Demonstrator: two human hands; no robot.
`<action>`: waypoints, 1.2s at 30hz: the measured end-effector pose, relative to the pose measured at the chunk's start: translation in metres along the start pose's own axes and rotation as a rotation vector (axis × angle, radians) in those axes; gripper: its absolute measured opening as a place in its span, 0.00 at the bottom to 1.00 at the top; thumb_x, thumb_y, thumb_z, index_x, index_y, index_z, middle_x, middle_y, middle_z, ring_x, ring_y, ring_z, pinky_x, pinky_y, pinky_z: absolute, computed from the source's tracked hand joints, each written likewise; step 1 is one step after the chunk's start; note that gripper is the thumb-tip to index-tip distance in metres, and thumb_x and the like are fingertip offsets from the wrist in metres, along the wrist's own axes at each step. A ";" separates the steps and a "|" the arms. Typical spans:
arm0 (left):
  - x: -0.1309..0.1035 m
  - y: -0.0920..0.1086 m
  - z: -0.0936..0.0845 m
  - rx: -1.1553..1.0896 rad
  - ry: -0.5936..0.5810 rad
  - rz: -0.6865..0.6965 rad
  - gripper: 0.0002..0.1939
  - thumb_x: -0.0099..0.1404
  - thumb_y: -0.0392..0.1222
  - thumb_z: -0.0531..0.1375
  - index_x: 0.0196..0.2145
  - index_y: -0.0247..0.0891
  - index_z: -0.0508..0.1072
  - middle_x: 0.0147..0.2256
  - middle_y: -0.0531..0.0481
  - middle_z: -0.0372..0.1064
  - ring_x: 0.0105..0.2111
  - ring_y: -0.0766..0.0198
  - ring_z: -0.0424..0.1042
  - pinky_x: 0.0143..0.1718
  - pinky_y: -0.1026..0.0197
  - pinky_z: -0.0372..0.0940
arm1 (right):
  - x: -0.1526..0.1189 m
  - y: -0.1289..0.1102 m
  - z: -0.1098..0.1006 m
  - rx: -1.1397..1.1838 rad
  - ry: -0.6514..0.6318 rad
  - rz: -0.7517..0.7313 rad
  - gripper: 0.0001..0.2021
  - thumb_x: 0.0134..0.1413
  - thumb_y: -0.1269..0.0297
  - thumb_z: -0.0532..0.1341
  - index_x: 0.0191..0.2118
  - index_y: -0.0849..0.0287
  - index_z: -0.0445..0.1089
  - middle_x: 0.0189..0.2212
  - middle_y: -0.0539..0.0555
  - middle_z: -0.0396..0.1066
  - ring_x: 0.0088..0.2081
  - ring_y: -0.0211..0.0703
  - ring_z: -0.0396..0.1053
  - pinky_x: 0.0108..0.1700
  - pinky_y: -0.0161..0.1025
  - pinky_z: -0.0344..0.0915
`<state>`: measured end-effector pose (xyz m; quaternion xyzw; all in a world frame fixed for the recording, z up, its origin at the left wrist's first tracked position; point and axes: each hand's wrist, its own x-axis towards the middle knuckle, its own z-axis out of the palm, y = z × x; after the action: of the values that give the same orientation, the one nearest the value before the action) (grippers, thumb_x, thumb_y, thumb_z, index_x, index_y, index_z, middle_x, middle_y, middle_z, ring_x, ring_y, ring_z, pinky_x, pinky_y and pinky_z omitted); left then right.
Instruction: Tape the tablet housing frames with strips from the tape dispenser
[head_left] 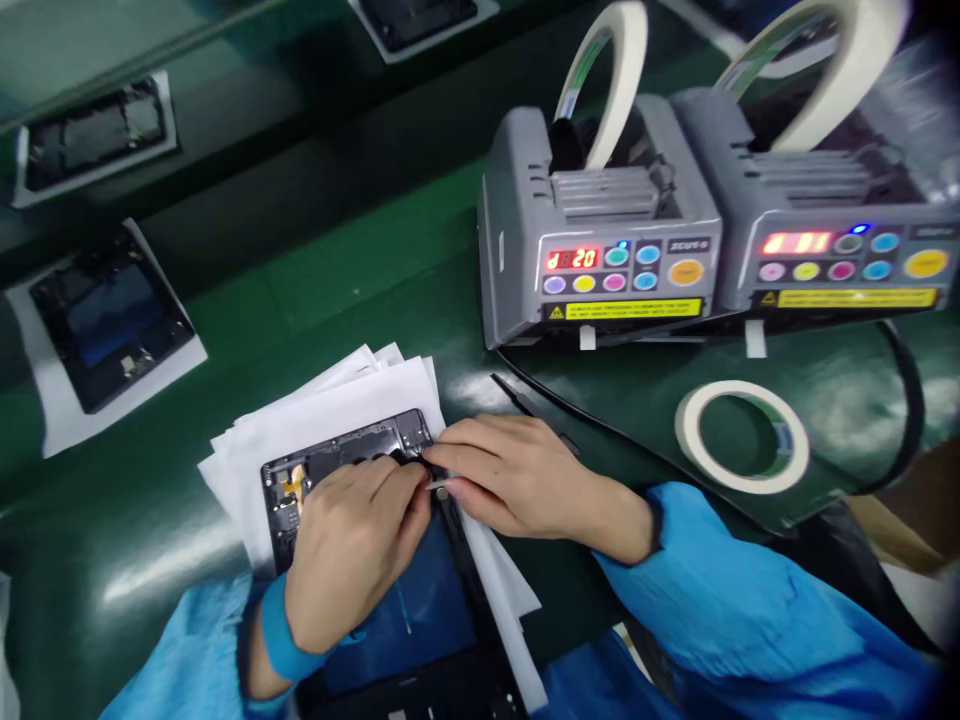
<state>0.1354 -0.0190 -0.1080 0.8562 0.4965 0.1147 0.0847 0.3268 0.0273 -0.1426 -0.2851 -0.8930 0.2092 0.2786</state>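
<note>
A black tablet housing [469,625] with a blue sheet inside lies tilted on a stack of white paper sheets [405,385]. My left hand [356,545], wearing a blue wristband [281,630], rests over the upper part of the housing, its fingers curled and closed at the inner edge. What those fingertips hold is hidden. From the right, my right hand [517,475] meets it near the upper right corner, thumb and fingers pinched together. A small pale strip [437,485] shows at its thumb tip. An orange flex cable [295,485] sits at the housing's upper left.
Two grey tape dispensers [517,240] with lit displays stand at the back right. Near them lie a tape roll [690,440], a black cable [622,430] and dark tweezers [514,392]. More housings on paper lie left, including one tablet housing [112,315] close by.
</note>
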 end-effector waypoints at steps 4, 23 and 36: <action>0.000 -0.004 0.002 -0.058 -0.011 0.016 0.05 0.66 0.35 0.54 0.36 0.36 0.70 0.27 0.52 0.64 0.26 0.64 0.63 0.29 0.59 0.58 | -0.003 0.003 0.001 0.082 0.034 -0.003 0.16 0.64 0.64 0.48 0.44 0.65 0.70 0.39 0.57 0.72 0.37 0.41 0.70 0.38 0.39 0.68; -0.001 -0.004 0.001 -0.027 -0.004 0.098 0.04 0.65 0.31 0.56 0.37 0.33 0.69 0.25 0.51 0.65 0.25 0.63 0.62 0.27 0.58 0.56 | -0.006 0.005 0.003 -0.005 -0.071 -0.027 0.21 0.65 0.57 0.45 0.49 0.63 0.69 0.41 0.56 0.71 0.34 0.39 0.69 0.34 0.38 0.66; 0.000 -0.010 -0.006 0.143 -0.027 0.078 0.09 0.67 0.36 0.53 0.31 0.35 0.72 0.25 0.52 0.65 0.25 0.64 0.63 0.28 0.58 0.57 | -0.007 -0.004 0.005 -0.190 -0.081 -0.109 0.18 0.62 0.57 0.50 0.46 0.63 0.70 0.37 0.55 0.70 0.33 0.42 0.65 0.33 0.41 0.61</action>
<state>0.1250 -0.0137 -0.1047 0.8803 0.4685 0.0706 0.0257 0.3269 0.0188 -0.1471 -0.2525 -0.9335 0.1193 0.2251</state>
